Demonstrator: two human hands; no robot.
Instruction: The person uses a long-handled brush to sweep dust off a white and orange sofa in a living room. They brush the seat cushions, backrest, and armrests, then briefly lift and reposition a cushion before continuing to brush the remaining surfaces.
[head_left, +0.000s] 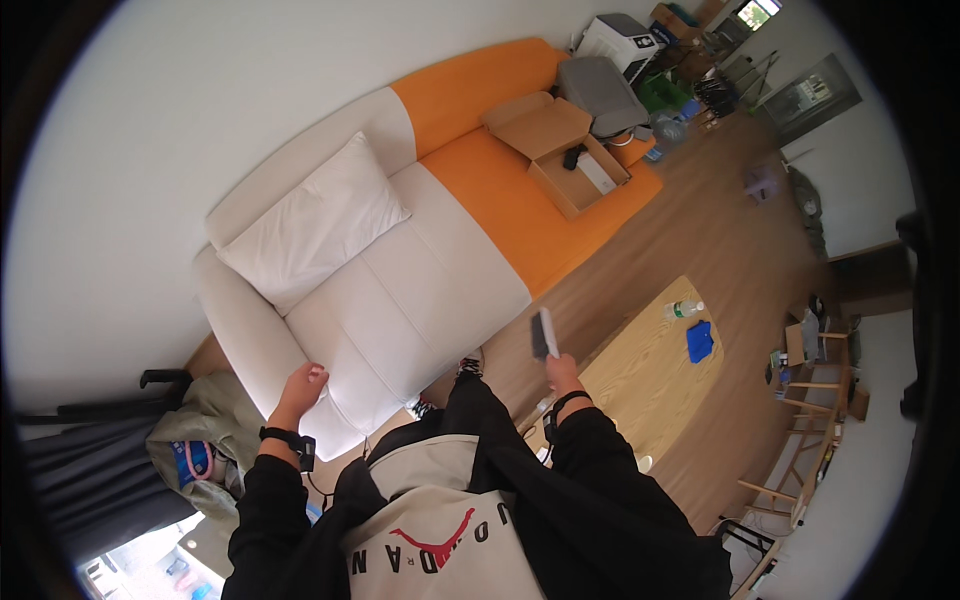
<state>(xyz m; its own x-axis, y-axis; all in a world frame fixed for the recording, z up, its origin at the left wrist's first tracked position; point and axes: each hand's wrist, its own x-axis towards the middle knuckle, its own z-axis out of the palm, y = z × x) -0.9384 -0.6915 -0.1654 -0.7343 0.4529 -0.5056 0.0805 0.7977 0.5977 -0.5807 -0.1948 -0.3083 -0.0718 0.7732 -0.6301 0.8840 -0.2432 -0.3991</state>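
Note:
My right hand (561, 373) grips a white-backed brush (546, 334) with dark bristles. The brush stands over the wood floor between the sofa (420, 262) and the low wooden table (637, 375). On the other side, my left hand (303, 388) hovers over or rests against the sofa's near armrest; contact cannot be told. Its fingers are curled in, and nothing shows in them. The sofa is beige at this end and orange at the far end. A white pillow (319, 221) leans on its backrest.
An opened cardboard box (574, 176) sits on the orange seat. The table carries a plastic bottle (684, 309) and a blue cloth (700, 342). At left, a covered pile (202, 420) stands beside a dark curtain (90, 465). Wooden chairs (806, 420) line the right side.

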